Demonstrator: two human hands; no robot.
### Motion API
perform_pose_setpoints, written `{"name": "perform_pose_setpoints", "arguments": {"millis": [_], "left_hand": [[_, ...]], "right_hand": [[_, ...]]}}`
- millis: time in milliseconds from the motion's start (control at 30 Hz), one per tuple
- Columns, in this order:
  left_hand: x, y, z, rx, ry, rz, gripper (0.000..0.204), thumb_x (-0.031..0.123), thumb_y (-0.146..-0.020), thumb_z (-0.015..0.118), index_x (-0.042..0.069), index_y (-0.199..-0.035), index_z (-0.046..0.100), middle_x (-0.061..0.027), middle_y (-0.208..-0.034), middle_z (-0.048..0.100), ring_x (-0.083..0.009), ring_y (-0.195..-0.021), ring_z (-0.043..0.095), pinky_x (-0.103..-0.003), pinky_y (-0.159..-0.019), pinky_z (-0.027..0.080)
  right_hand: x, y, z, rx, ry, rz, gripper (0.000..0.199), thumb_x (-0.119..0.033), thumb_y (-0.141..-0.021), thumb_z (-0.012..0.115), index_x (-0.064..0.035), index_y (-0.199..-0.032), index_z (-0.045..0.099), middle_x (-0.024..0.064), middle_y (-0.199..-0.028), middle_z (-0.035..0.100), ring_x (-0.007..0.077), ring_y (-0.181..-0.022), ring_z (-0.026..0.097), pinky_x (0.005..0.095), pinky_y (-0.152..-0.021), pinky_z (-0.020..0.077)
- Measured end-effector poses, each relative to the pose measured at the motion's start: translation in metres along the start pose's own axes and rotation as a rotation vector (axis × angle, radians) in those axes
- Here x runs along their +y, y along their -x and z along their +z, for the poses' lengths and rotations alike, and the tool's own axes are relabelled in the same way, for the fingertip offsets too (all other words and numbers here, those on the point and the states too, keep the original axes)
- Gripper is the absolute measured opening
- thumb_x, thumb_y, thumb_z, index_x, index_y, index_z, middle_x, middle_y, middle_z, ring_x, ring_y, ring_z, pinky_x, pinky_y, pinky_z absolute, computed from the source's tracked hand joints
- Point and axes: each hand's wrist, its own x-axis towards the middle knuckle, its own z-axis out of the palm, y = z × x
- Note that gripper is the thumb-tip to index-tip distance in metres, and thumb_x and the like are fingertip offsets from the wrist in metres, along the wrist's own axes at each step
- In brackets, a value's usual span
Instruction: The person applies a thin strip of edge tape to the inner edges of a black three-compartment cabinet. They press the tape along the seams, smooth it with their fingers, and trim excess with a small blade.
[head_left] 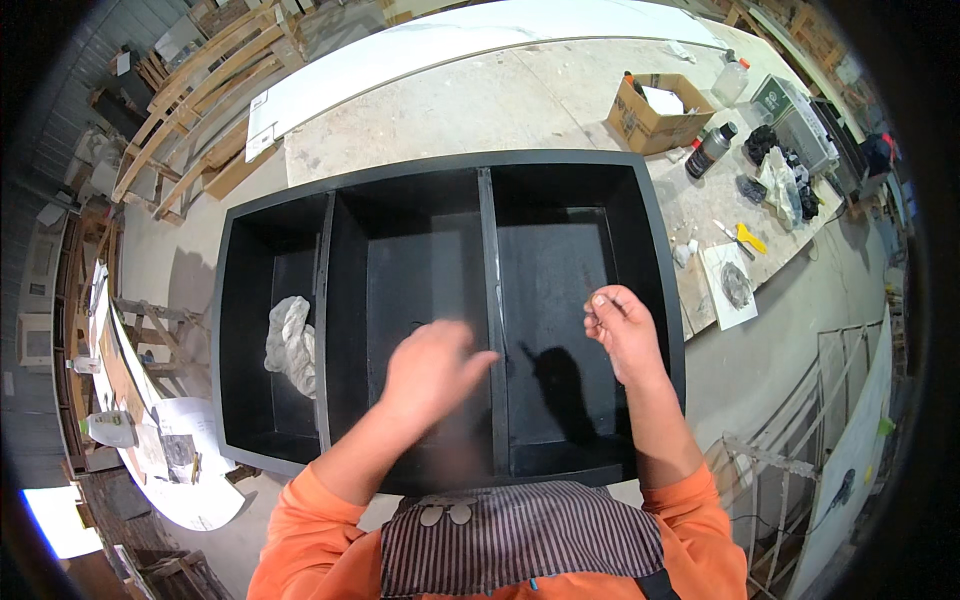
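Over black cabinet (560,290): left hand (432,370) blurred, fingers extended onto divider (489,290); right hand (622,325) loosely curled, empty.

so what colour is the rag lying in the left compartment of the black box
The rag is whitish grey, crumpled against the black box; the head view shows it best.

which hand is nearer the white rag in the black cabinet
Left. The left hand is over the middle compartment, next to the one holding the white rag; the right hand is over the far right compartment.
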Motion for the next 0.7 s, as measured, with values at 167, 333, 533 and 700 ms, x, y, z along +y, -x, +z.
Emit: {"name": "perform_pose_setpoints", "arguments": {"millis": [167,333,533,700], "left_hand": [[0.029,-0.027,0.034,-0.044,-0.241,0.117,0.038,0.040,-0.082,0.070,0.003,-0.083,0.061,-0.0148,-0.082,0.063,-0.0313,-0.079,0.063,-0.041,-0.068,0.052],[0.031,-0.041,0.040,-0.210,-0.243,0.093,0.016,0.021,-0.079,0.062,0.005,-0.076,0.065,-0.0143,-0.077,0.066,-0.0333,-0.076,0.066,-0.043,-0.070,0.054],[0.064,-0.038,0.028,-0.108,-0.097,0.168,0.017,0.019,-0.080,0.060,0.004,-0.074,0.065,-0.0160,-0.077,0.065,-0.0342,-0.077,0.065,-0.045,-0.072,0.054],[0.087,-0.013,0.038,-0.132,0.106,0.460,0.012,0.014,-0.079,0.065,0.005,-0.076,0.057,-0.0114,-0.073,0.058,-0.0298,-0.069,0.061,-0.041,-0.063,0.050]], "right_hand": [[0.014,-0.001,0.003,-0.024,0.077,0.027,0.008,-0.015,-0.098,0.061,-0.0070,-0.098,0.062,0.0016,-0.089,0.063,0.0097,-0.077,0.059,0.0246,-0.071,0.0489],[0.014,-0.006,-0.006,0.030,0.083,0.031,0.008,-0.016,-0.098,0.061,-0.0076,-0.098,0.062,0.0008,-0.089,0.063,0.0094,-0.077,0.058,0.0243,-0.070,0.0485],[0.011,-0.006,-0.007,0.090,0.069,-0.030,0.009,-0.017,-0.098,0.061,-0.0077,-0.097,0.061,0.0011,-0.089,0.063,0.0093,-0.077,0.058,0.0232,-0.070,0.0486],[0.008,-0.012,-0.014,0.184,-0.021,-0.059,0.011,-0.016,-0.097,0.061,-0.0057,-0.099,0.062,0.0024,-0.090,0.064,0.0098,-0.077,0.058,0.0243,-0.069,0.0481]]}}
